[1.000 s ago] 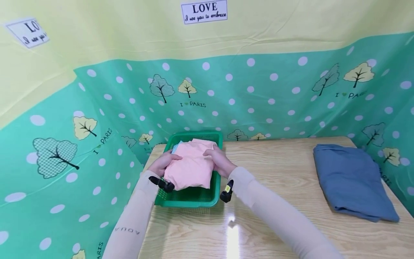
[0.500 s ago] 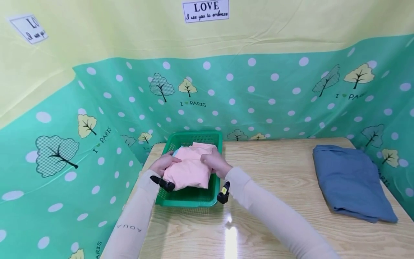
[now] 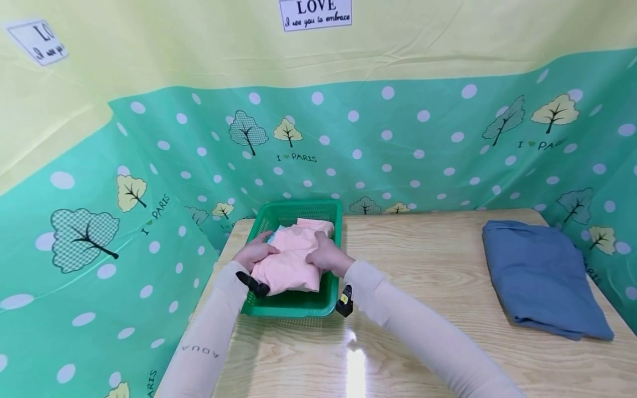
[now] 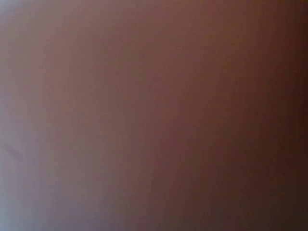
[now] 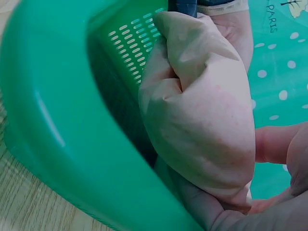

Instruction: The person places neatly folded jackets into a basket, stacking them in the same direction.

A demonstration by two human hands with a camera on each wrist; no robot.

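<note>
Hands (image 3: 254,252) (image 3: 330,256) hold pink cloth (image 3: 291,262), green basket (image 3: 288,314) around; blue cloth (image 3: 544,279) well apart.

Qty, head view: L hand (image 3: 254,253) + R hand (image 3: 329,254) = 2. Sleeves (image 3: 199,348) x2, blk wrist cams (image 3: 254,284) x2, 1 ea. per arm. Grn basket (image 3: 293,305) x1. Pink cloth bundle (image 3: 291,262) x1, no. of pcs unclear. Lt-blue item (image 3: 271,237), 1 bit vis., rest hidden. Blue folded cloth (image 3: 542,276) x1. Table (image 3: 413,249) x1. LOVE labels (image 3: 316,14) x2. Tree prints (image 3: 247,131) x13 incl. partials: 7 yel, 6 grey-grn. Dots (image 3: 387,92): too many to cnt.
</note>
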